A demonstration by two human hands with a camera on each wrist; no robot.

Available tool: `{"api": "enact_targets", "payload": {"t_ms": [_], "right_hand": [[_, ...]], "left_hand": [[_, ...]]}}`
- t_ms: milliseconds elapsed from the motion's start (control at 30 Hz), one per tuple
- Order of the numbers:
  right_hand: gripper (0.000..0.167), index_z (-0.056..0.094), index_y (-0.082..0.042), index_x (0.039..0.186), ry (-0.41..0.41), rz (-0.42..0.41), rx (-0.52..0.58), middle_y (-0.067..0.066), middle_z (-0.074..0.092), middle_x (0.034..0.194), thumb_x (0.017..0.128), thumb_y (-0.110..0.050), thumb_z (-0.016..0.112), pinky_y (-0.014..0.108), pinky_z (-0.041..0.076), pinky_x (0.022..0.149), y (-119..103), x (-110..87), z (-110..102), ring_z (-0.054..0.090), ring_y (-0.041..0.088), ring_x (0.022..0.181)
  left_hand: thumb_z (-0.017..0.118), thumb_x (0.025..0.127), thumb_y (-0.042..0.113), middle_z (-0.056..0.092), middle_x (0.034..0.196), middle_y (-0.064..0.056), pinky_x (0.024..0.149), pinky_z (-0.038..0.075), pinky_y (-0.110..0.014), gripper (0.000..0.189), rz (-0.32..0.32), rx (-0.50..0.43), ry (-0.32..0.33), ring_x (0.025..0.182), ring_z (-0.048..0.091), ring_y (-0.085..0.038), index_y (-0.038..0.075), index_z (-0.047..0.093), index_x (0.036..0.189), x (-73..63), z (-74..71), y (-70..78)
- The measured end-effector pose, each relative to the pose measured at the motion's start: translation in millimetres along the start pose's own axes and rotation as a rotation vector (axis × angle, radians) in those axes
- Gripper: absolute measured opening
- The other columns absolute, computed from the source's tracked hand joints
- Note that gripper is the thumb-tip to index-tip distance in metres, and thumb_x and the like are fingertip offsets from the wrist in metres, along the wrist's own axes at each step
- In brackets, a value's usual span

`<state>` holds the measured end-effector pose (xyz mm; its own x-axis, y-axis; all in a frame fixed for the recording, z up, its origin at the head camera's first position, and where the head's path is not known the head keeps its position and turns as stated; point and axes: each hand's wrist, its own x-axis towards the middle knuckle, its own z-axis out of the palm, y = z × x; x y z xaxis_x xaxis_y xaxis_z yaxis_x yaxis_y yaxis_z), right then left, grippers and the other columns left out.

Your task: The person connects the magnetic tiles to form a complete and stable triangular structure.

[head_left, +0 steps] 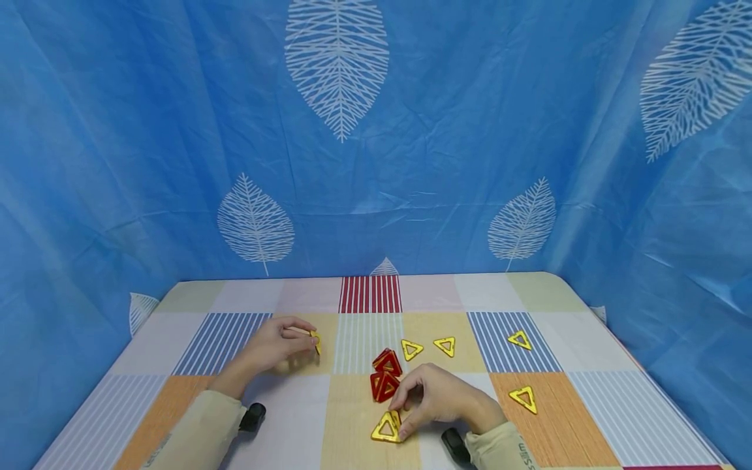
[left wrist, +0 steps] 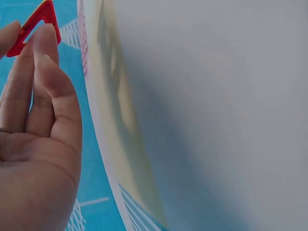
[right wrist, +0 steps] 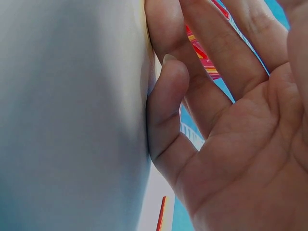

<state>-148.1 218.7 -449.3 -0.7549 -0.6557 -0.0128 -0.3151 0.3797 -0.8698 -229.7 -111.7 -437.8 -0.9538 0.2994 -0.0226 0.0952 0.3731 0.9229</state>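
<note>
My left hand (head_left: 282, 343), toward the left of the table, pinches a small triangular tile (head_left: 316, 341) between thumb and fingertips, standing on edge. Its side toward the head camera looks gold, while the left wrist view shows the tile (left wrist: 51, 12) red with a gold rim. Near the front middle, my right hand (head_left: 437, 395) pinches at gold triangular tiles (head_left: 378, 436) that overlap, thumb by the lower right corner and index finger at the top. In the right wrist view the right hand (right wrist: 231, 120) hides most of them. Just beyond its fingers lies a cluster of red triangular tiles (head_left: 386, 386).
Two gold triangles (head_left: 412, 349) lie behind the right hand, side by side. Farther right are another gold triangle (head_left: 519, 339) on a blue striped patch and one more (head_left: 524, 399) on orange. A blue leaf-print curtain (head_left: 376, 215) surrounds the patchwork tablecloth (head_left: 294, 418).
</note>
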Motion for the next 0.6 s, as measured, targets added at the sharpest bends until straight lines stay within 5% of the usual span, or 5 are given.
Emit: {"api": "enact_targets", "payload": {"t_ms": [167, 467, 600], "right_hand": [[0.022, 0.08, -0.015, 0.086, -0.002, -0.009, -0.003, -0.005, 0.073, 0.085, 0.069, -0.015, 0.094, 0.02, 0.045, 0.062, 2, -1.1, -1, 0.054, 0.006, 0.069], [0.021, 0.08, -0.014, 0.085, 0.0, -0.014, 0.005, -0.006, 0.074, 0.087, 0.069, -0.013, 0.093, 0.02, 0.046, 0.063, 0, 0.8, 0, 0.055, 0.006, 0.07], [0.021, 0.08, -0.013, 0.085, 0.005, -0.017, 0.013, -0.005, 0.074, 0.087, 0.069, -0.01, 0.093, 0.021, 0.046, 0.063, -1, 1.3, 0, 0.056, 0.006, 0.07]], "left_hand": [[0.077, 0.09, 0.017, 0.075, 0.098, -0.015, 0.077, 0.057, -0.037, 0.042, 0.064, -0.106, -0.118, 0.086, 0.073, -0.027, -0.008, 0.063, 0.121, -0.8, 9.9, 2.5], [0.076, 0.091, 0.01, 0.075, 0.094, -0.013, 0.075, 0.055, -0.035, 0.03, 0.217, -0.088, -0.381, 0.084, 0.072, -0.03, -0.008, 0.069, 0.115, -14.6, 34.1, 23.5], [0.076, 0.09, 0.008, 0.076, 0.094, -0.01, 0.071, 0.054, -0.033, 0.025, 0.226, -0.083, -0.449, 0.083, 0.072, -0.027, -0.004, 0.072, 0.112, -20.7, 49.7, 31.1]]}}
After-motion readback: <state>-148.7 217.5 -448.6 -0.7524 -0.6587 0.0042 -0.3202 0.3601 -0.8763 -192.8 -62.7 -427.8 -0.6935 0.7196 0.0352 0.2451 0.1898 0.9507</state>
